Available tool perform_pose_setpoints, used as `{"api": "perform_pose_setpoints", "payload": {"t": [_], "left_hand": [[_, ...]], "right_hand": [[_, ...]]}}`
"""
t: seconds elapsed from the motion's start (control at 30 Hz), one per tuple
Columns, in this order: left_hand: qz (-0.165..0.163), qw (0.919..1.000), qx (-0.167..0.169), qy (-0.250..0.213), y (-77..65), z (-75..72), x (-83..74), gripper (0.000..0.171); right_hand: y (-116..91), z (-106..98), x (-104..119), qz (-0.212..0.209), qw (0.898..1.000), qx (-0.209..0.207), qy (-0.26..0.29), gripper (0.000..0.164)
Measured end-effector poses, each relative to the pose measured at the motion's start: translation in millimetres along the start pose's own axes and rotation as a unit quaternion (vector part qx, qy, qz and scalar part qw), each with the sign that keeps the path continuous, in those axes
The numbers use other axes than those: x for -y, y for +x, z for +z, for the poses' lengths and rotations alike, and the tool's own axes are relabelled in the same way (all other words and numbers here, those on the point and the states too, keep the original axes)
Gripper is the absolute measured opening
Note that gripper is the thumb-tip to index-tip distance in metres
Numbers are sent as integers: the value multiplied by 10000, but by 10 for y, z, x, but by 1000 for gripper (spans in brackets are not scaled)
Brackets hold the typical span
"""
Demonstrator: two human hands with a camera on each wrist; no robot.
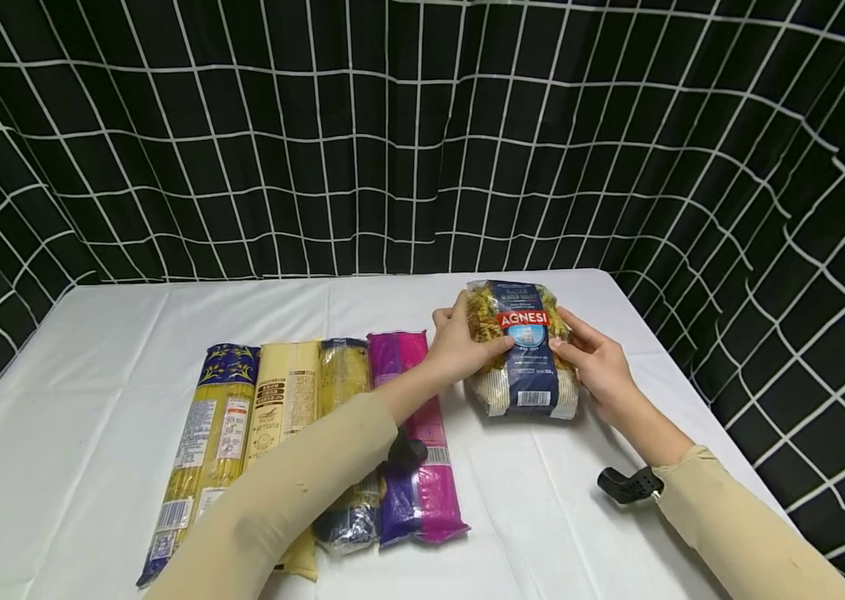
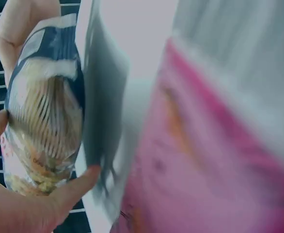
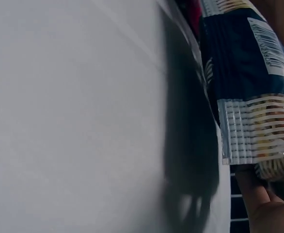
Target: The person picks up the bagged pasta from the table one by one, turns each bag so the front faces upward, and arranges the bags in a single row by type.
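Beige left sleeve (image 1: 287, 500) right up close, slanting above the row: blue-ended pack (image 1: 205, 442), cream pack (image 1: 283, 392), dark-ended pack (image 1: 345, 375), purple-and-pink pack (image 1: 432, 483), all on the white desk (image 1: 92, 433). And gripping with left hand (image 1: 460, 343) and right hand (image 1: 602, 367)! Holding the Agnesi pasta bag (image 1: 529, 362) by both sides, with fingers (image 1: 582, 328) clamped on it. Over the desk's right part, front toward the head camera, near the purple-and-pink pack. Behind, a black gridded curtain (image 1: 422, 117).
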State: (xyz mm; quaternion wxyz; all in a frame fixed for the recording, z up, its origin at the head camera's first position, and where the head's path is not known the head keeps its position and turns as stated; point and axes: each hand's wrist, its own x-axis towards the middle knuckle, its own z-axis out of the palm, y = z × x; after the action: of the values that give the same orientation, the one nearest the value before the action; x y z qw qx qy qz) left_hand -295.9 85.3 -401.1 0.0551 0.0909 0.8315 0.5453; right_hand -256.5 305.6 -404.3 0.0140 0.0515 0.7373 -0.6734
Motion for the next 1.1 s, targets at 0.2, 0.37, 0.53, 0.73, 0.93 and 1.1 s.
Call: {"api": "perform_pose_setpoints", "payload": {"t": [0.2,0.37,0.53,0.73,0.93,1.1], "left_hand": [[255,9991,314,135,322,75,-62,101],[139,9998,138,28,616,124,-107,90],[-175,9994,57,-283,841,272,-11,90],[-206,9992,-41,-327,1036,380,87,91],[-284,9991,46,-312,1088,452,152,91],[-324,9991,-19,-282,1104,458,118,88]], "right_hand": [[384,-168,100,24,9988,-298,379,69],[735,-208,166,-65,9976,-673,-148,65],[986,-212,140,153,9938,-984,-490,62],[1196,-214,59,260,9945,-910,-447,64],[1247,-280,-88,157,9936,-520,-995,67],[1315,-307,-117,43,9859,-277,-1649,66]]}}
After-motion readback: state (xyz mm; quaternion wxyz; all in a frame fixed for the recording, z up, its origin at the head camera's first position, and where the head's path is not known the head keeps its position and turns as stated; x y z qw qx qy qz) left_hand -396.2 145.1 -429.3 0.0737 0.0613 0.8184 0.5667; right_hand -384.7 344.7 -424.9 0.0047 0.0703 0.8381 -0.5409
